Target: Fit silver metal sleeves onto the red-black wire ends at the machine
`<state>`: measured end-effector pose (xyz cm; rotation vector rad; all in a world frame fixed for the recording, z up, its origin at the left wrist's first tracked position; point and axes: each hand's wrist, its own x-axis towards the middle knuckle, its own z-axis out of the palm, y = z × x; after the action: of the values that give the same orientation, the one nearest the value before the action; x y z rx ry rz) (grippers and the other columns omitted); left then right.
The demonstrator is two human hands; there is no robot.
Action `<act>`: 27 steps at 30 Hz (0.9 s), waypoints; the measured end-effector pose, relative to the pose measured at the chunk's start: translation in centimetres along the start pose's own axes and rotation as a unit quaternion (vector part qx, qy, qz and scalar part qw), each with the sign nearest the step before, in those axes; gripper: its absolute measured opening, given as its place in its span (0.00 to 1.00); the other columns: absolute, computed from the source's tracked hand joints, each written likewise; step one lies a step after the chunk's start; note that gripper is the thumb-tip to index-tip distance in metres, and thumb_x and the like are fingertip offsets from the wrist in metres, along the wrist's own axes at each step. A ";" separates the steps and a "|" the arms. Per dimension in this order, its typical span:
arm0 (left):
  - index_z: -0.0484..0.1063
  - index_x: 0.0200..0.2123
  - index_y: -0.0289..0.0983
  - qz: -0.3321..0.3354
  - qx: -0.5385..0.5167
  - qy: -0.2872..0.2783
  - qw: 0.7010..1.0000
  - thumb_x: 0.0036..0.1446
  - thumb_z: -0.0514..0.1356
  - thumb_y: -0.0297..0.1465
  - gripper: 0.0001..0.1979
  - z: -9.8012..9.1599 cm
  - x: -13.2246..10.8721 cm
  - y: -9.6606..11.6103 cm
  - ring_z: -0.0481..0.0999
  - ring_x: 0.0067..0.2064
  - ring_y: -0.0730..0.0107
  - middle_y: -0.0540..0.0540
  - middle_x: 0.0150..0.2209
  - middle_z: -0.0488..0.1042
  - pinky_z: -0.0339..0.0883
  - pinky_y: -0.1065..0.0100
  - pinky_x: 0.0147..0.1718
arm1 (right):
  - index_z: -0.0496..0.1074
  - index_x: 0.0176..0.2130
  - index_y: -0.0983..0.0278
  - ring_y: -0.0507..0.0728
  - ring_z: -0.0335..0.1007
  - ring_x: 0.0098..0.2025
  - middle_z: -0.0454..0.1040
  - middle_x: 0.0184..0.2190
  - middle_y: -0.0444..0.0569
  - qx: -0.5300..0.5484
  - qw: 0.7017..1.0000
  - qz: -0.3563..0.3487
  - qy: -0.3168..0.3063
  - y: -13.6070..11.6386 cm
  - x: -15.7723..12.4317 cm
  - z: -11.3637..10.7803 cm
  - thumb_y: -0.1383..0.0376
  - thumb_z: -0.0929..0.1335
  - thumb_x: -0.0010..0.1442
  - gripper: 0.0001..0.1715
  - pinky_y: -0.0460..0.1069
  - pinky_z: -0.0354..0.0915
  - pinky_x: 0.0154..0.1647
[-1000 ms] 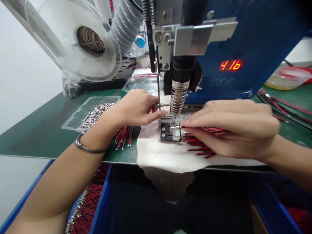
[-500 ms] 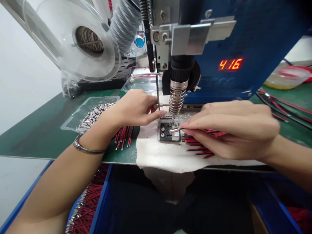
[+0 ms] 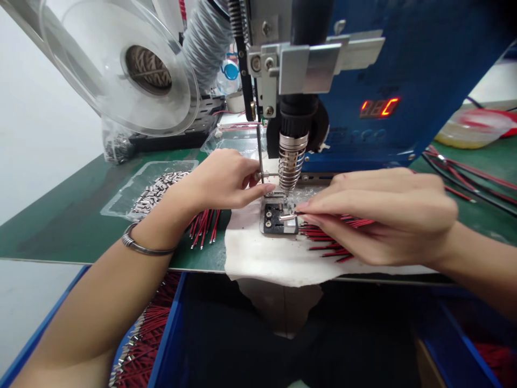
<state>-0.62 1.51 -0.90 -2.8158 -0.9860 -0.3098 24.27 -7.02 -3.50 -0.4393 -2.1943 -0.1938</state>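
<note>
My right hand [image 3: 388, 215] pinches a thin wire by thumb and fingertips. At its tip a small silvery metal piece [image 3: 288, 217] lies over the black fixture plate [image 3: 278, 228], under the spring-wrapped tip [image 3: 291, 161] of a soldering machine. Left of that tip, my left hand [image 3: 230, 178] is closed beside a thin upright metal rod [image 3: 259, 153]. Its fingers curl in and its thumb stretches toward the fixture; whatever they hold, if anything, is hidden. Red and black wires [image 3: 323, 237] lie on a white cloth [image 3: 258, 258] below my right hand.
A clear tray [image 3: 115, 202] of small metal pieces stands left, near more wires [image 3: 205, 226]. The blue machine body [image 3: 347, 129] rises behind; a clear fume hood [image 3: 92, 64] hangs upper left. A blue bin [image 3: 167, 334] of finished-looking wires sits below the table edge.
The machine's red display has gone from 416 to a partly lit reading with a C. The view has shifted slightly; both hands keep nearly the same pose.
</note>
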 end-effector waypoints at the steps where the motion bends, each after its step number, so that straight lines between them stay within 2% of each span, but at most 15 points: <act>1: 0.58 0.21 0.41 -0.002 0.001 -0.001 1.000 0.61 0.54 0.48 0.22 0.0 0.0 0.0 0.54 0.20 0.73 0.53 0.17 0.58 0.48 0.64 0.25 | 0.79 0.41 0.60 0.51 0.82 0.32 0.85 0.32 0.43 0.000 1.000 0.000 0.001 0.0 0.0 0.0 0.72 0.72 0.68 0.06 0.46 0.77 0.37; 6: 0.57 0.21 0.41 -0.007 -0.001 -0.007 1.000 0.61 0.54 0.49 0.22 -0.1 0.1 0.1 0.55 0.20 0.73 0.52 0.17 0.57 0.49 0.63 0.25 | 0.79 0.41 0.59 0.51 0.83 0.34 0.85 0.32 0.42 0.006 1.000 0.002 0.002 0.0 0.1 0.0 0.72 0.72 0.68 0.07 0.45 0.77 0.38; 11: 0.62 0.23 0.40 -0.014 -0.008 -0.017 1.000 0.61 0.53 0.49 0.22 -0.1 0.0 0.1 0.59 0.22 0.72 0.50 0.20 0.64 0.50 0.63 0.26 | 0.79 0.41 0.58 0.52 0.83 0.33 0.85 0.32 0.42 -0.002 1.000 -0.001 -0.006 0.0 0.1 -0.1 0.72 0.72 0.67 0.08 0.46 0.77 0.37; 17: 0.59 0.22 0.41 -0.014 -0.006 -0.013 1.000 0.61 0.54 0.49 0.22 0.0 -0.1 -0.1 0.53 0.21 0.73 0.53 0.18 0.57 0.47 0.63 0.27 | 0.78 0.40 0.59 0.51 0.82 0.33 0.84 0.31 0.42 0.001 1.000 -0.004 -0.004 0.0 0.1 0.1 0.73 0.73 0.66 0.08 0.45 0.76 0.38; 23: 0.58 0.22 0.41 -0.009 -0.006 -0.009 1.000 0.61 0.54 0.49 0.21 0.0 0.0 0.0 0.53 0.21 0.73 0.53 0.18 0.57 0.47 0.64 0.27 | 0.78 0.39 0.61 0.51 0.81 0.32 0.83 0.30 0.43 0.003 1.000 -0.010 0.006 0.0 0.1 0.1 0.74 0.73 0.65 0.08 0.44 0.75 0.36; 27: 0.59 0.22 0.41 -0.007 -0.003 -0.006 1.000 0.61 0.54 0.48 0.21 -0.1 0.0 0.1 0.54 0.21 0.73 0.53 0.18 0.58 0.48 0.64 0.26 | 0.79 0.40 0.58 0.52 0.82 0.31 0.83 0.30 0.41 0.006 1.000 0.005 -0.003 -0.1 0.1 0.0 0.74 0.72 0.66 0.10 0.46 0.76 0.35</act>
<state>-0.61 1.44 -0.85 -2.8201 -1.0089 -0.2985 24.16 -7.05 -3.41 -0.4447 -2.1968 -0.1732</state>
